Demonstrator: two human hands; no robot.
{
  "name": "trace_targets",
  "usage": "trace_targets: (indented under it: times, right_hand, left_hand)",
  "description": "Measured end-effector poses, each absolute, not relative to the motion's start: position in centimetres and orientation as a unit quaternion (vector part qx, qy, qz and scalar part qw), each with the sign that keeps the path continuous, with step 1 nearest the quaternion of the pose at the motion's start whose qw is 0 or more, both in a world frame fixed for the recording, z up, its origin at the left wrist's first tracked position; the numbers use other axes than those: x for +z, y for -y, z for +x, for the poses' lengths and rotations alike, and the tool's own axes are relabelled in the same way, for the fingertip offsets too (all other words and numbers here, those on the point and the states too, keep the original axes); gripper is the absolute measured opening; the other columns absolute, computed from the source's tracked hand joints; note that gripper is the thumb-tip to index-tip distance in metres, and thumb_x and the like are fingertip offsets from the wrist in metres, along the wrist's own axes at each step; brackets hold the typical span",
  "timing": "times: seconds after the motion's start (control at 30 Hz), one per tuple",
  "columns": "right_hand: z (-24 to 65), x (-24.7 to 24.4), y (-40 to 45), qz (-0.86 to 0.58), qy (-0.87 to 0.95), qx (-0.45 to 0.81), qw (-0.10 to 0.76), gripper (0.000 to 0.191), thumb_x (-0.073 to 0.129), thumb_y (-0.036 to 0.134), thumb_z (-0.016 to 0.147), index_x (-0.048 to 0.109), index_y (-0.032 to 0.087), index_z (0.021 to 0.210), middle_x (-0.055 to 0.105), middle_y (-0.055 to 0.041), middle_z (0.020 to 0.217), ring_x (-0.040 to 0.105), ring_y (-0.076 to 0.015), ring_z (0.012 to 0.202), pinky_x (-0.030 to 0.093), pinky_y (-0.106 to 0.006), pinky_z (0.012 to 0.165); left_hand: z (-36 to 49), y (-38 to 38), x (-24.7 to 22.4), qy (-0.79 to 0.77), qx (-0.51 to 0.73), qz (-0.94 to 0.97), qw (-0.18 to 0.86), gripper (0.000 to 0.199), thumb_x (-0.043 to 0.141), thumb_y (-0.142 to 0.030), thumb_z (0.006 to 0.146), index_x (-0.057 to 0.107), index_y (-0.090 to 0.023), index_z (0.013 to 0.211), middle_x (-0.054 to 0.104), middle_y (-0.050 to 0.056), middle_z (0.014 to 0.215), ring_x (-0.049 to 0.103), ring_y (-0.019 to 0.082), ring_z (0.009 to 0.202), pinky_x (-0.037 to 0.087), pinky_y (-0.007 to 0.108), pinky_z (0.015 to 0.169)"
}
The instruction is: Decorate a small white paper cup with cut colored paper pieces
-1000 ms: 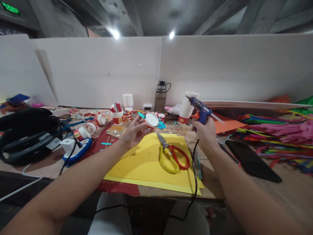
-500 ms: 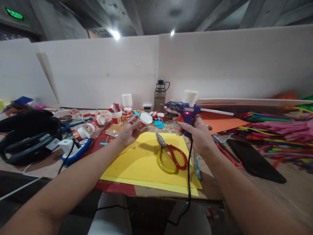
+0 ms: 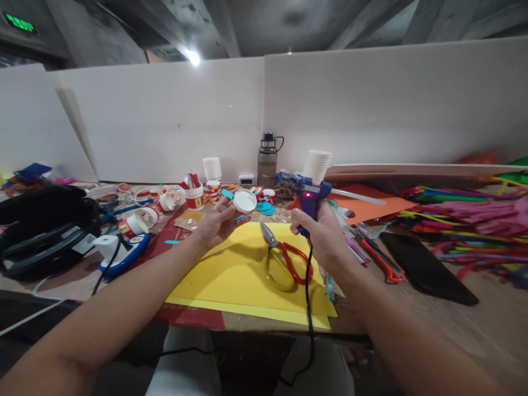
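Blue plastic glue gun point(image 3: 320, 191): moved left, nearer centre.
Right hand point(image 3: 325, 231): wrapped round handle point(image 3: 308, 211), likely for aiming.
Left hand point(image 3: 214, 224): pinching white-and-red paper cup point(image 3: 245, 202), likely for steadiness.

round white cup piece point(image 3: 245, 202), tilted, blue glue gun point(image 3: 310, 203), raised, red light point(image 3: 308, 194) on

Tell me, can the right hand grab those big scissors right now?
Probably not: the right hand is wrapped around the glue gun, so it would likely need to let go first. The scissors lie nearby on the yellow paper, with the black cord hanging in front of their red handle.
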State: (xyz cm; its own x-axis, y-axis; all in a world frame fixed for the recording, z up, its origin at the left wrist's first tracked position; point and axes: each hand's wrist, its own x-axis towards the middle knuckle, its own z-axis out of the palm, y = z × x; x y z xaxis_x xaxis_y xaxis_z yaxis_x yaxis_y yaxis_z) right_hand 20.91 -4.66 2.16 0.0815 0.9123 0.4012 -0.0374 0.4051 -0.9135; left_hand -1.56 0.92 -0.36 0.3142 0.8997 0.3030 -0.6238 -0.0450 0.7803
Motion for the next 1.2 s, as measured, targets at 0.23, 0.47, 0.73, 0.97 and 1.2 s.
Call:
trace_targets:
  times: [0.23,0.47,0.73,0.97,1.2]
  right_hand:
    - [20.2,1.5,4.3,-0.454,0.511,0.382,0.622,0.05,0.078,0.041,0.066,0.051,0.022,0.104,0.063,0.0013,0.085,0.056,-0.0117,0.064,0.049,-0.027,0.061]
    - [19.8,1.3,4.6,-0.455,0.539,0.366,0.607,0.055,0.08,0.037,0.064,0.054,0.02,0.11,0.066,-0.0032,0.094,0.058,-0.0141,0.071,0.049,-0.029,0.064]
    - [19.4,1.9,5.1,-0.395,0.481,0.471,0.625,0.046,0.08,0.029,0.061,0.055,0.019,0.098,0.063,0.0035,0.078,0.053,-0.0088,0.06,0.045,-0.025,0.058]
    - [19.4,1.8,5.1,-0.39,0.461,0.481,0.636,0.042,0.077,0.026,0.062,0.055,0.018,0.097,0.064,0.0026,0.081,0.054,-0.0088,0.063,0.045,-0.025,0.062]
    - [19.8,2.4,5.9,-0.37,0.499,0.427,0.657,0.027,0.066,0.03,0.077,0.052,0.018,0.097,0.064,0.0005,0.081,0.055,-0.0095,0.062,0.044,-0.025,0.059]
  left_hand:
    - [-0.1,1.3,0.0,-0.136,0.506,0.498,0.691,0.068,0.082,-0.02,0.066,0.055,-0.031,0.127,0.062,0.006,0.127,0.066,0.019,0.097,0.057,0.03,0.078]
    - [-0.1,1.7,-0.3,-0.124,0.473,0.526,0.696,0.058,0.078,-0.017,0.069,0.058,-0.03,0.122,0.059,0.006,0.131,0.064,0.02,0.102,0.057,0.03,0.08]
    - [-0.2,2.0,-0.1,-0.127,0.463,0.509,0.714,0.071,0.082,-0.021,0.066,0.052,-0.033,0.128,0.059,0.007,0.132,0.065,0.022,0.101,0.057,0.034,0.08]
    - [-0.4,1.9,-0.1,-0.12,0.456,0.513,0.717,0.076,0.082,-0.022,0.066,0.048,-0.034,0.134,0.06,0.007,0.131,0.065,0.023,0.101,0.057,0.036,0.08]
    - [-0.2,1.2,-0.3,-0.147,0.483,0.515,0.693,0.062,0.079,-0.026,0.072,0.054,-0.032,0.128,0.063,0.005,0.125,0.067,0.019,0.094,0.058,0.034,0.08]
